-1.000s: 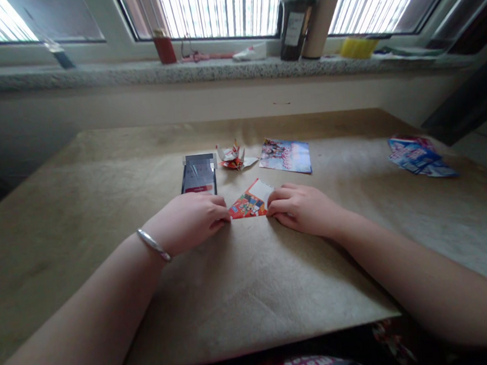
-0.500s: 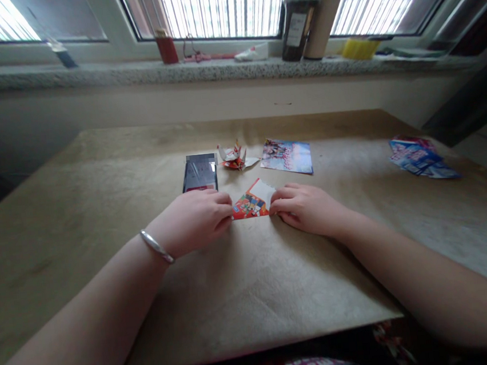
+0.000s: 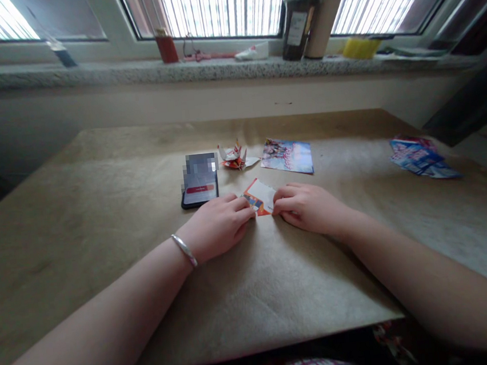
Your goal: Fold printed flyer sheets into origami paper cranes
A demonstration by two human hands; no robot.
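Note:
Between my hands a small folded sheet of printed paper (image 3: 262, 195), white with red, orange and blue print, lies on the table. My left hand (image 3: 225, 221), with a silver bangle at the wrist, is closed with its fingertips pressed on the paper's left part, covering it. At the right corner, the thumb and fingers of my right hand (image 3: 301, 207) pinch the paper. Just behind my left hand rests a phone (image 3: 200, 193), its screen partly blurred out. Beyond the paper sit folded origami paper pieces (image 3: 235, 158) in red and white.
A flat blue printed sheet (image 3: 289, 156) lies behind my right hand. Several blue and red printed sheets (image 3: 424, 157) are piled at the table's right. On the windowsill (image 3: 121, 74) stand a dark jar (image 3: 296, 28), a red container (image 3: 166, 47) and a yellow item (image 3: 361, 49).
My left hand has slid right along the paper, covering its left part and showing more of the phone. My right hand has barely moved.

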